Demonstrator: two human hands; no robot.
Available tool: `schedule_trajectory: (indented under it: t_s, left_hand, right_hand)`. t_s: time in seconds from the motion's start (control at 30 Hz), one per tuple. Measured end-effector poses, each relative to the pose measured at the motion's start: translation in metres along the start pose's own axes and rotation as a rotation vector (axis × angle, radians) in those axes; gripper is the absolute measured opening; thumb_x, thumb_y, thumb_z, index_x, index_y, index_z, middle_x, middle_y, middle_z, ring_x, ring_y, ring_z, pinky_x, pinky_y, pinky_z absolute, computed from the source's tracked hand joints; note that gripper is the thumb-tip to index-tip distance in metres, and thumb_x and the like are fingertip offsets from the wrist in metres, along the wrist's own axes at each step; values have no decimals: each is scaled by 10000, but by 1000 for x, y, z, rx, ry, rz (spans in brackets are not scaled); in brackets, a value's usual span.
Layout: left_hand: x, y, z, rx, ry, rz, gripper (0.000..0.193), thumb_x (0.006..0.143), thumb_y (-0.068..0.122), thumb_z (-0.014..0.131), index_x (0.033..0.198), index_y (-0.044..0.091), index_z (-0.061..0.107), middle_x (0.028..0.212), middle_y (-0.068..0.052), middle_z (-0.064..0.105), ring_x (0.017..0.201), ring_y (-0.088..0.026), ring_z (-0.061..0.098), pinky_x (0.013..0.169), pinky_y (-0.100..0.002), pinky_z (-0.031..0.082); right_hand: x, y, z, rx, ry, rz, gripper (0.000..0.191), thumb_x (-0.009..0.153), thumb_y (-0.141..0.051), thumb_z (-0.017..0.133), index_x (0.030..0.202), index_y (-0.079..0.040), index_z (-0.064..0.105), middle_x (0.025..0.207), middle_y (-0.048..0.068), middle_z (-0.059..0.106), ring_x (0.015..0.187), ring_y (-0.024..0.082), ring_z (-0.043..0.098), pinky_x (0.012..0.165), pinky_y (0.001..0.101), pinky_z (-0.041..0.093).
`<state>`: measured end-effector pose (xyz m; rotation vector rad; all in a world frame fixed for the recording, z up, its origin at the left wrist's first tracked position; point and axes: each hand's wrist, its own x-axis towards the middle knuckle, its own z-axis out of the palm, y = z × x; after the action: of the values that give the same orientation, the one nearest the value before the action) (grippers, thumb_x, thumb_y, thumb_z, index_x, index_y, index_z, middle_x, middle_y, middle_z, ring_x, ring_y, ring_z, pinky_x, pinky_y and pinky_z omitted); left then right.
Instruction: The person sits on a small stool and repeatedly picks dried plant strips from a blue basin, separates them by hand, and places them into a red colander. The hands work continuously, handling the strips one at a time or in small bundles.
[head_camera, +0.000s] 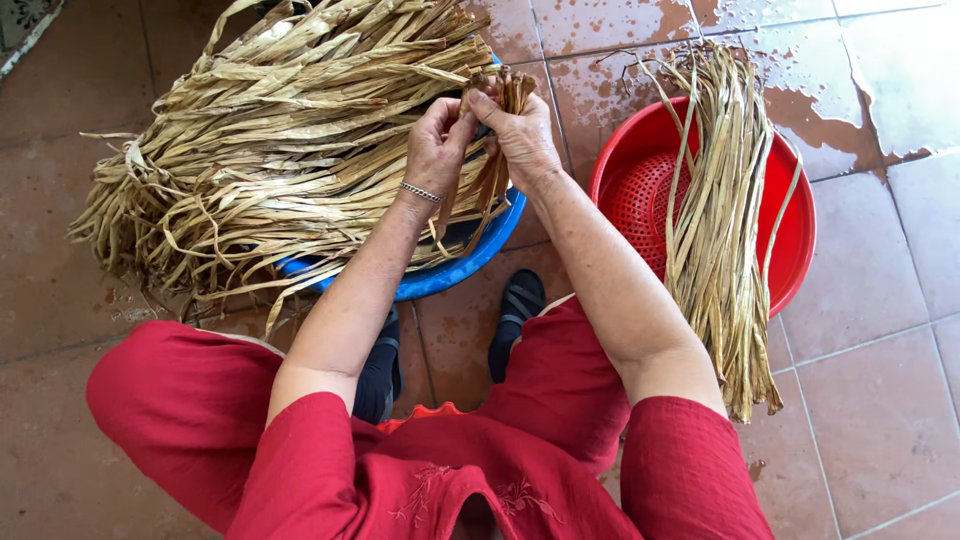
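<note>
Tiled floor (880, 400), terracotta, wet patches toward the far right corner. Big heap of dried leaves (270, 140) sprawls over a blue basin (460, 270), hiding most of it; only the near rim shows. Red basin (790, 240) just right of it, with a red strainer (640, 200) inside and a long bundle of straightened leaves (715, 230) draped across it, tips hanging over the near rim onto the floor. Person in red squats, dark sandals (515, 310) near the blue basin.

Leaf strip (495, 140): tan, dry, folded at the top, ends trailing down over the blue basin.

Left hand (437, 150), bracelet on wrist, fingers closed on the strip. Right hand (522, 135) pinched on its folded top. Hands touching.
</note>
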<state>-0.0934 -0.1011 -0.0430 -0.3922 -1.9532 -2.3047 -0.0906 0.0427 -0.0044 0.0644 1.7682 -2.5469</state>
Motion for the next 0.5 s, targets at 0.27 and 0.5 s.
schedule_trajectory:
  t_s: [0.27,0.5]
  left_hand:
    - [1,19,3,-121,-87,-223,230,1068,264,597,996,56,665,744,41,579,622,-37,499,543,-205,405]
    - [15,17,22,19,-15,-212,268,1043,262,588,889,81,714,739,52,627,612,-27,534,526,-198,422]
  right_hand:
    - [-7,-18,9,20,-20,35,248,949,-227,735,1106,-37,763,960,24,764,809,102,709,659,284,605]
    - [2,-5,6,96,-31,-25,255,1005,-229,690,1059,10,761,938,80,766,791,140,686,695,285,578]
